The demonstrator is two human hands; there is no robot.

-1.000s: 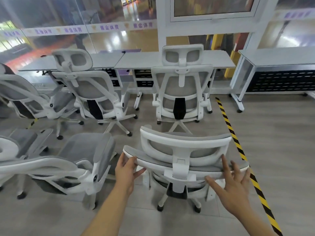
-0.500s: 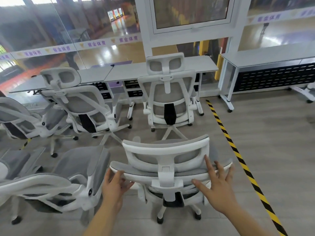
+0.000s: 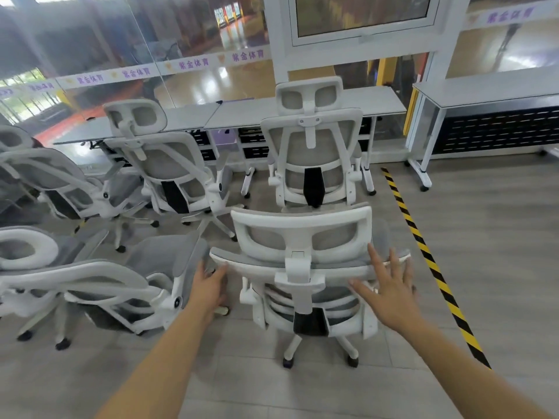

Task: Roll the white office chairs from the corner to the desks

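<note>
The nearest white office chair [image 3: 302, 225], with grey mesh and a headrest, stands in front of me with its back turned to me. My left hand [image 3: 208, 285] grips the left end of its backrest top, thumb under the rim; the fingers are blurred. My right hand [image 3: 390, 285] lies on the right end of that backrest with straight, spread fingers. Just beyond it a second white chair [image 3: 314, 152] stands at the grey desk [image 3: 387, 101] along the glass wall.
Another white chair [image 3: 160, 158] stands at the desk to the left. Several more chairs [image 3: 90, 273] crowd the left side, one close beside my left arm. Yellow-black floor tape [image 3: 423, 252] runs on the right. A second desk [image 3: 484, 86] stands at the far right.
The chair under my hands has rolled closer to the chair at the desk. My view has turned left. Both hands stayed at the ends of the backrest.
</note>
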